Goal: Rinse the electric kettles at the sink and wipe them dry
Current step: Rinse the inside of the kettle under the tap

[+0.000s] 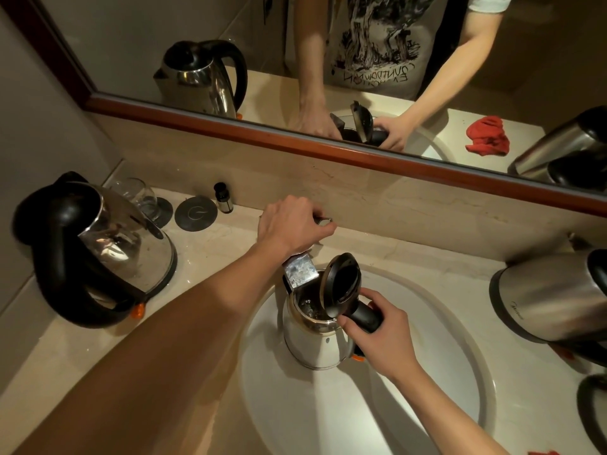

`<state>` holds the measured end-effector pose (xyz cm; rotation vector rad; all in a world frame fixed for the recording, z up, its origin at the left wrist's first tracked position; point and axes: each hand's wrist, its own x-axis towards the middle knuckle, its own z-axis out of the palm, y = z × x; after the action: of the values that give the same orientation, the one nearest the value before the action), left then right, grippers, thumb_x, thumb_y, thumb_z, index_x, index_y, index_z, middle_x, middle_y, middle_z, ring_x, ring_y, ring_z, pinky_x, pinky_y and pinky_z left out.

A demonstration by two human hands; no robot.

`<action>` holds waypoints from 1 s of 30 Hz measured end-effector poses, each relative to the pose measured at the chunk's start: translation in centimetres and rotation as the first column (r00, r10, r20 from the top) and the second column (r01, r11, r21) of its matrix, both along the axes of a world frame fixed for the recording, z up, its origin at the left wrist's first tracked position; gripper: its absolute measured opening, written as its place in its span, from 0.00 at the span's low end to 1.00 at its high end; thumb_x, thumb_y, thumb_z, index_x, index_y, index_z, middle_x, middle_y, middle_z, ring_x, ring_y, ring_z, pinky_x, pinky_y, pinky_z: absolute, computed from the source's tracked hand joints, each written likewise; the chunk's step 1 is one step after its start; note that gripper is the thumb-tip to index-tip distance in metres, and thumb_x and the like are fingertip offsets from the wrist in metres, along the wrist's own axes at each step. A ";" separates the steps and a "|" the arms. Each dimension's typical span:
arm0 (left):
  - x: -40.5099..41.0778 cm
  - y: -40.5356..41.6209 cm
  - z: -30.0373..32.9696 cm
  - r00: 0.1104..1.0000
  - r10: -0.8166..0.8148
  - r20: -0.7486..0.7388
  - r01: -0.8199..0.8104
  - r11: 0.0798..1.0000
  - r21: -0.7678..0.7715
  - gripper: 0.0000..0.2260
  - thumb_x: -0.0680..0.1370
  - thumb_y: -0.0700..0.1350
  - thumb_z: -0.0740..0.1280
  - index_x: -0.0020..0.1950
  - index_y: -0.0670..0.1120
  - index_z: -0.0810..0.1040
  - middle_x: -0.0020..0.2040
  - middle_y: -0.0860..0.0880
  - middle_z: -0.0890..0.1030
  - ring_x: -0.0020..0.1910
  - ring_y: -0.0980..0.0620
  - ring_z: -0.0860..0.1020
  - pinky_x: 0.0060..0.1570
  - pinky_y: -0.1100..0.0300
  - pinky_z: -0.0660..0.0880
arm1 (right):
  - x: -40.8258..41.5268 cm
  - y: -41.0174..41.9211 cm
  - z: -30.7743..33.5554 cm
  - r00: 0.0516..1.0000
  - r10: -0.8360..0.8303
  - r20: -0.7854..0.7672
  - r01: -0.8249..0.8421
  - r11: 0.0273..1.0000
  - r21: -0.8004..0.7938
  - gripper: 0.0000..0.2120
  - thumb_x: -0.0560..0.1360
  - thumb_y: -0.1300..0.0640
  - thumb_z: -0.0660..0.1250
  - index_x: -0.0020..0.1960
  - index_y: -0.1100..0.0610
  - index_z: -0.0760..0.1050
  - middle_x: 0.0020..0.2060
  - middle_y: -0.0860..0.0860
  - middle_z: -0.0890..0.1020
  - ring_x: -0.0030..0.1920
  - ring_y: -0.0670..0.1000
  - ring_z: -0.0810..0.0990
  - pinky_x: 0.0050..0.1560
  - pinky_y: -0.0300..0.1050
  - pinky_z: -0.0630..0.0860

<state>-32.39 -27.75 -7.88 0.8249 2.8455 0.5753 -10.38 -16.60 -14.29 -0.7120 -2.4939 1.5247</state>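
Observation:
A steel kettle (313,343) stands in the white sink (460,372) with its black lid (341,285) flipped up. My right hand (381,333) grips its black handle. The faucet spout (300,269) hangs over the kettle's open mouth, and water shows inside. My left hand (289,224) reaches over the faucet and grips its handle (323,220) at the back wall. A second steel kettle (108,254) with a black handle stands on the counter to the left. A third kettle (555,300) lies at the right edge.
A glass (139,195) on a coaster, a round metal coaster (196,213) and a small dark bottle (223,198) stand at the back left. The mirror (328,60) above reflects a red cloth (487,136). A bit of red cloth (543,452) shows at the bottom right.

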 end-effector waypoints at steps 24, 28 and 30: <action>0.0 -0.3 -0.1 1.000 -0.017 0.019 0.016 0.999 0.043 0.14 0.75 0.63 0.68 0.56 0.59 0.84 0.48 0.56 0.86 0.49 0.50 0.82 0.48 0.53 0.79 | -0.5 -0.1 0.2 1.000 0.030 -0.008 -0.030 0.999 0.016 0.24 0.61 0.39 0.74 0.56 0.38 0.78 0.41 0.41 0.86 0.43 0.42 0.84 0.44 0.29 0.74; 0.0 -0.3 -0.1 1.000 -0.022 0.009 0.022 0.999 0.042 0.15 0.76 0.62 0.68 0.58 0.59 0.84 0.50 0.57 0.86 0.49 0.50 0.82 0.45 0.56 0.76 | -0.6 -0.1 0.1 0.999 0.037 0.000 -0.037 0.999 0.024 0.24 0.61 0.39 0.75 0.56 0.36 0.78 0.41 0.40 0.86 0.43 0.42 0.84 0.44 0.32 0.77; 0.0 -0.3 0.0 1.000 -0.026 0.010 0.026 0.999 0.045 0.14 0.76 0.62 0.68 0.58 0.60 0.84 0.50 0.57 0.86 0.50 0.50 0.82 0.45 0.56 0.76 | -0.6 -0.2 0.1 0.999 0.038 0.000 -0.038 0.999 0.039 0.23 0.61 0.39 0.75 0.55 0.35 0.77 0.40 0.39 0.86 0.42 0.43 0.84 0.44 0.34 0.78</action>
<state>-32.36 -28.07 -7.92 0.8622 2.8182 0.6396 -10.98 -16.75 -14.22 -0.6619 -2.5430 1.4832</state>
